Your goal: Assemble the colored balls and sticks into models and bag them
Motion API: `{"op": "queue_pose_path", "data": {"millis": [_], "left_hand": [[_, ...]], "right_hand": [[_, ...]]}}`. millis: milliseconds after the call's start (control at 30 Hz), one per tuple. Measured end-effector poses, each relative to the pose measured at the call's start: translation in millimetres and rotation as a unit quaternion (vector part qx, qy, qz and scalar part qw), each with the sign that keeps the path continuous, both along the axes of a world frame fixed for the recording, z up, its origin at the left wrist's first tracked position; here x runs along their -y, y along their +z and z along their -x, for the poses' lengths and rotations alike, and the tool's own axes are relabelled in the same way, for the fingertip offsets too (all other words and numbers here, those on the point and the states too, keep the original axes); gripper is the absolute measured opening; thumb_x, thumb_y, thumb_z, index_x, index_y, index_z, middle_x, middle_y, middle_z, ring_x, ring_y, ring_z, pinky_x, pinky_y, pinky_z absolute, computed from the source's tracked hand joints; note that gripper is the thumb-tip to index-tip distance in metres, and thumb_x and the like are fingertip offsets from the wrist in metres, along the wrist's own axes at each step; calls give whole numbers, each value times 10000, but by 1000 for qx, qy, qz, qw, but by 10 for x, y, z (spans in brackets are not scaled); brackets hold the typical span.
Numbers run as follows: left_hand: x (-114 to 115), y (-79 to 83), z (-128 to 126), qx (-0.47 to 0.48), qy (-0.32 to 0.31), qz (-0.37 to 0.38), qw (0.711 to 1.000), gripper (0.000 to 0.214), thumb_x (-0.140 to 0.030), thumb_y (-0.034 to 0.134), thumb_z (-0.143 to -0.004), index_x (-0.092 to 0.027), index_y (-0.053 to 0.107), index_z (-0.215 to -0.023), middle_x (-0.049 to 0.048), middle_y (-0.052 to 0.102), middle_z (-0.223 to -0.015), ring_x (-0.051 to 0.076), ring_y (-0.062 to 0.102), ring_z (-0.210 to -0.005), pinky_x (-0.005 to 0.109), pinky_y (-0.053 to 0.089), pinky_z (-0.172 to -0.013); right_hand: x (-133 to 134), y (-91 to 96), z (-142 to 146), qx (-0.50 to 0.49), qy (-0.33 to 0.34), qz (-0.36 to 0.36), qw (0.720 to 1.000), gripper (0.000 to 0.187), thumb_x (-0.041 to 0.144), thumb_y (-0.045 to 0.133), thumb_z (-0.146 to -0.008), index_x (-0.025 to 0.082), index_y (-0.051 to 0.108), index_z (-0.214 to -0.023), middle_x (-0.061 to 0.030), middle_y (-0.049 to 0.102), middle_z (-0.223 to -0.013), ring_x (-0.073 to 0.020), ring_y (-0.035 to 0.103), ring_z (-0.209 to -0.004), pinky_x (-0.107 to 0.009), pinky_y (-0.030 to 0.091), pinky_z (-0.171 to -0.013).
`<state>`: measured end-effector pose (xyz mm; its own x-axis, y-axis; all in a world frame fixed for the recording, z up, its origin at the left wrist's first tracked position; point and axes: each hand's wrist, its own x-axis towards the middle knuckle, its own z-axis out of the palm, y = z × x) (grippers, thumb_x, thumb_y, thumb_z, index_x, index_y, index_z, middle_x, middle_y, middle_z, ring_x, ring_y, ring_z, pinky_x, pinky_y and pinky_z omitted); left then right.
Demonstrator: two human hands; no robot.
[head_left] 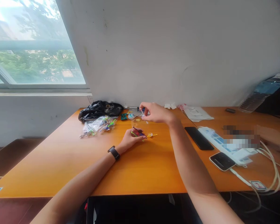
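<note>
My left hand rests on the orange table with its fingers curled round a small red and dark piece with green bits. A yellow plastic pick lies just right of it. My right hand is raised a little above the table behind it, fingers pinched on a small thin clear or white item that I cannot make out. A clear bag of coloured picks lies left of both hands. A black watch is on my left wrist.
A black plastic bag sits by the wall. Small green and blue bits lie beside it. To the right are a black phone, a white power strip, a white device, cables, papers and a water bottle.
</note>
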<state>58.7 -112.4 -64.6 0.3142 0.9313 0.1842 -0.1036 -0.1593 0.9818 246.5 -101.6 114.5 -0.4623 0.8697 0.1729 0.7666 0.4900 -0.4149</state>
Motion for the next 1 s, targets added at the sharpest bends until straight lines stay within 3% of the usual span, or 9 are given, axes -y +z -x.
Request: {"op": "queue_pose_path", "data": {"millis": [233, 400, 500, 600, 700, 800, 867, 933, 1000], "left_hand": [[11, 38, 11, -22, -10, -34, 999, 416, -466, 959, -733, -133, 791, -919, 131, 801, -1041, 278, 750, -963, 362, 568, -885], [24, 31, -8, 23, -24, -4, 999, 474, -441, 979, -710, -143, 757, -1005, 109, 809, -1017, 260, 754, -936, 363, 566, -905], [14, 37, -15, 28, -18, -2, 999, 476, -436, 985, -705, -138, 761, -1001, 118, 807, -1031, 261, 753, -951, 358, 558, -921], [-56, 58, 20, 87, 0, 43, 995, 487, -465, 966, -732, -140, 757, -1027, 122, 802, -1042, 259, 756, -992, 352, 549, -945], [-181, 89, 126, 166, 23, 98, 981, 502, -489, 954, -740, -153, 731, -1039, 118, 793, -1060, 250, 757, -1021, 340, 547, -937], [-289, 122, 274, 153, 8, 120, 981, 505, -441, 970, -726, -152, 719, -1055, 114, 791, -1035, 225, 756, -952, 327, 553, -882], [-325, 134, 357, 121, -8, 139, 983, 522, -407, 988, -704, -145, 721, -1068, 113, 791, -1000, 215, 750, -892, 331, 561, -843], [-336, 132, 405, 94, -16, 140, 986, 527, -388, 999, -690, -136, 721, -1061, 122, 793, -991, 229, 752, -888, 353, 573, -845], [-331, 123, 418, 78, -17, 121, 989, 518, -394, 999, -690, -127, 722, -1036, 137, 794, -1010, 250, 759, -914, 378, 582, -871]], "right_hand": [[2, -5, 45, 33, 0, 16, 999, 335, 316, 781, -826, 267, 610, -1110, 6, 747, -948, -157, 601, -685, -283, 368, -607], [-33, -43, 29, 20, 5, -40, 999, 238, 385, 750, -872, 238, 645, -1026, -51, 706, -1149, -197, 631, -875, -288, 411, -686], [-53, -59, 32, -4, 9, -61, 998, 221, 353, 723, -883, 233, 641, -1049, -59, 683, -1179, -195, 619, -871, -295, 427, -708], [-58, -34, 8, -62, 10, -78, 995, 154, 303, 644, -926, 227, 625, -1059, -57, 688, -1129, -183, 604, -809, -303, 438, -712], [-88, -1, -85, -114, -31, -78, 990, 152, 230, 543, -949, 229, 612, -1085, -47, 700, -1021, -183, 592, -761, -306, 436, -694], [-212, -63, -220, -71, -35, -20, 997, 126, 242, 582, -919, 226, 644, -1029, -50, 720, -993, -195, 614, -792, -305, 442, -695], [-351, -197, -281, 10, 8, 69, 998, 175, 305, 719, -842, 219, 674, -987, -63, 739, -1047, -209, 647, -846, -299, 461, -701], [-508, -396, -299, 110, 38, 197, 974, 396, 348, 892, -672, 222, 712, -1002, -63, 757, -1085, -226, 680, -891, -290, 477, -703], [-656, -620, -289, 219, 14, 317, 923, 540, 356, 977, -520, 220, 746, -989, -52, 770, -979, -246, 700, -882, -295, 479, -687]]}}
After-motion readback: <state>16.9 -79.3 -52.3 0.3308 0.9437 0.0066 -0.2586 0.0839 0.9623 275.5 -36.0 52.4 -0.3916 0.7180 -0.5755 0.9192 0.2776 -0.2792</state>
